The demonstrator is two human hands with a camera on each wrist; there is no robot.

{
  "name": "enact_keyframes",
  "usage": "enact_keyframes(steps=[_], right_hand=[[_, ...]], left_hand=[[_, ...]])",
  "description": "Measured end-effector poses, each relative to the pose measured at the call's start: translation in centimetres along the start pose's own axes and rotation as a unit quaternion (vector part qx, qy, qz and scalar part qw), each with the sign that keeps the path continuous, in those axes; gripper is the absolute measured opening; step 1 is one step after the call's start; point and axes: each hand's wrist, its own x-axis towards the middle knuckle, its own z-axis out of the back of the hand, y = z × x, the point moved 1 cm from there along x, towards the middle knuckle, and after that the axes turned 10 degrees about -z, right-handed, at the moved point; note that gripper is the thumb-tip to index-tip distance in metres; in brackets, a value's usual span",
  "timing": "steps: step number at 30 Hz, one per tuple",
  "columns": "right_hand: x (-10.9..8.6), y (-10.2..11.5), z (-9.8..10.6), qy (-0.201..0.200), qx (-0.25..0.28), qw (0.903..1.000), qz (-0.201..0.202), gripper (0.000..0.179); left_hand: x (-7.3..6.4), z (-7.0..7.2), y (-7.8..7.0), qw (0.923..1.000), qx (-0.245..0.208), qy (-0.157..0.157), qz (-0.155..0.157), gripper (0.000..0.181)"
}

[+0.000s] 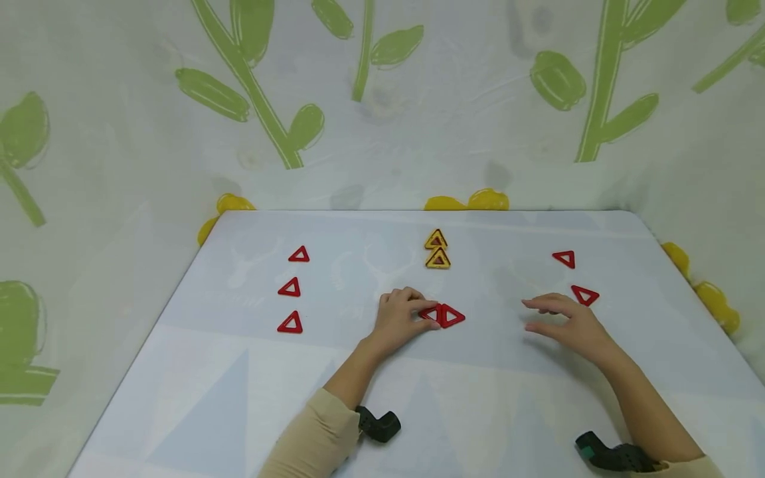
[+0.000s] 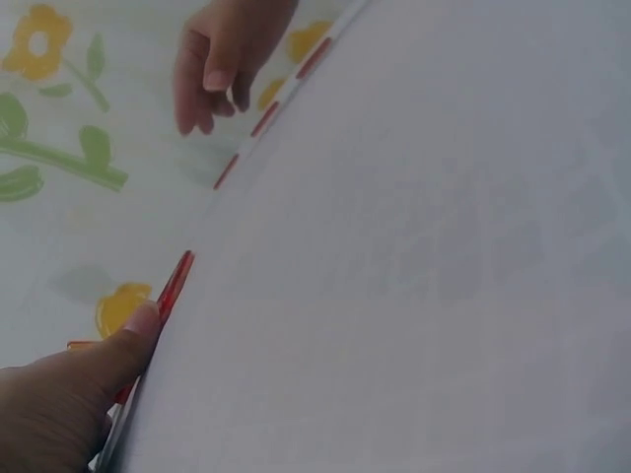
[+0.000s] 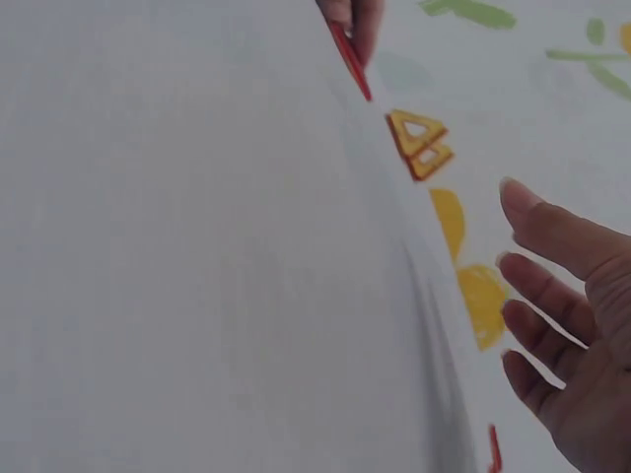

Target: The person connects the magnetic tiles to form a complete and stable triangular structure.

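Note:
Near the middle of the table, my left hand (image 1: pixel 399 317) pinches a red triangular frame (image 1: pixel 431 314) between thumb and fingers. A second red triangular frame (image 1: pixel 453 316) lies right beside it, pointing right, its flat side against the first. My right hand (image 1: pixel 570 326) is held over the right part of the table with thumb and fingers spread apart and nothing between them. In the right wrist view, the fingers (image 3: pixel 547 286) of that hand are loosely extended. Nearest to it lies a red triangle (image 1: pixel 585 295) just beyond the fingers.
Two yellow triangles (image 1: pixel 438 259) with dark edges lie one behind the other at the far middle. Three red triangles form a column at left, the middle one (image 1: pixel 290 287) among them. Another red triangle (image 1: pixel 564 259) lies far right. Patterned fabric (image 1: pixel 454 113) surrounds the table (image 1: pixel 197 372).

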Motion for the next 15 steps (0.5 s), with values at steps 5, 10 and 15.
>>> enact_keyframes(steps=[5,10,15], right_hand=[[-1.1,-1.4,1.9,-0.017,-0.006,0.9997,-0.014,0.042],[-1.9,-2.9,3.1,-0.019,-0.001,0.9995,-0.027,0.042],[-2.8,-4.3,4.2,-0.018,0.002,0.9991,-0.039,0.042]], left_hand=[[0.0,-0.1,0.0,0.9999,0.005,0.009,0.004,0.046],[0.0,-0.1,0.0,0.9998,0.017,0.008,0.009,0.050],[0.0,-0.2,-0.2,0.9996,0.027,0.000,0.013,0.049]])
